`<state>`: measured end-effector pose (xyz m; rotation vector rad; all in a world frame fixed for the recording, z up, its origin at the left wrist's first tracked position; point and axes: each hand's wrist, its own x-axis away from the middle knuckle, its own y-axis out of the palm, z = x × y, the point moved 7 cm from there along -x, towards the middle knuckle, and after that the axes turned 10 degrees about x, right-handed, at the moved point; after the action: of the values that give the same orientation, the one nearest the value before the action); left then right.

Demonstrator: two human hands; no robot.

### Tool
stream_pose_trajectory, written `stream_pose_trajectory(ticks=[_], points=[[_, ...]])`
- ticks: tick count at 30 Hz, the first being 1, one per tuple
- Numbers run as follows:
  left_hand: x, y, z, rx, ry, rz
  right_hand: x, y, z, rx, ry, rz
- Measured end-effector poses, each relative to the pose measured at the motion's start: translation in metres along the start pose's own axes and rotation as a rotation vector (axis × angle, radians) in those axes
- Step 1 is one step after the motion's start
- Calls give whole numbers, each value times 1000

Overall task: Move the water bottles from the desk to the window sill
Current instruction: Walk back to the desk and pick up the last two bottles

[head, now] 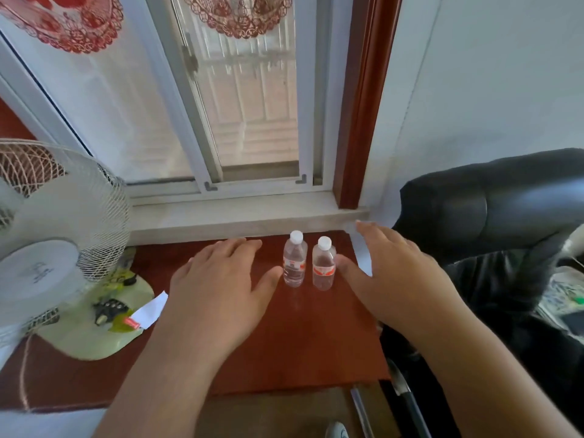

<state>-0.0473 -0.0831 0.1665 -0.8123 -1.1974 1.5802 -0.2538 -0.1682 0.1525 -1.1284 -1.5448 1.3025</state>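
Two small clear water bottles with white caps and red labels stand upright side by side on the reddish-brown desk, near its far edge. The left bottle is just right of my left hand's thumb. The right bottle stands just left of my right hand's thumb. My left hand hovers flat, fingers spread, holding nothing. My right hand is likewise open with fingers apart. The pale stone window sill runs just behind the bottles, below the window frame.
A white desk fan with a green base stands on the desk's left side, with a slip of paper beside it. A black leather chair is at the right. A red-brown wooden frame borders the window's right side.
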Motion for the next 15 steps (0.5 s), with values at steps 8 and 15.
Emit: stream_pose_trajectory(ticks=[8, 15], points=[[-51, 2, 14, 4, -68, 42, -82, 4, 7, -2, -92, -42], [-82, 9, 11, 3, -73, 45, -115, 5, 3, -6, -113, -54]])
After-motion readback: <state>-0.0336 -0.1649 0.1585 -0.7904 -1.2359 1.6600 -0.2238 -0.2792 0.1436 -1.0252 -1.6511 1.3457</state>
